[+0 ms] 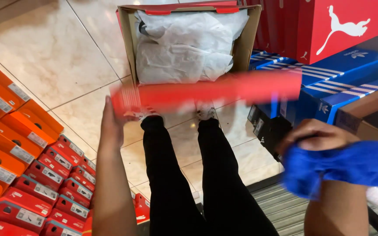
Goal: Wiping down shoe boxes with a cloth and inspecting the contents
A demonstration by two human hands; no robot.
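Two hands busy at once, mid-step by the look of it: lid off, box open, nothing yet set down. Held the red lid (206, 89) level above the open cardboard shoebox (130, 43), which stood on the tiled floor (44, 52) just ahead of the feet, packed with crumpled white tissue paper (184, 43). Gripped that lid at its left end only, left hand (112, 124) raised with fingers stretched up against the edge; too blurred to tell how far the thumb wrapped round. Kept the left forearm nearly vertical, close beside the left leg. Closed the right hand (316, 135) in a fist, knuckles up, around one end of a blue bundle (351, 166), smeared by motion, so cloth or shoe impossible to say. Carried it low, well to the right of the box, in front of the stacked blue boxes (329, 74). Judged that any refitting of the lid would have needed a second grip or careful squaring over the rim, given the one-ended hold.
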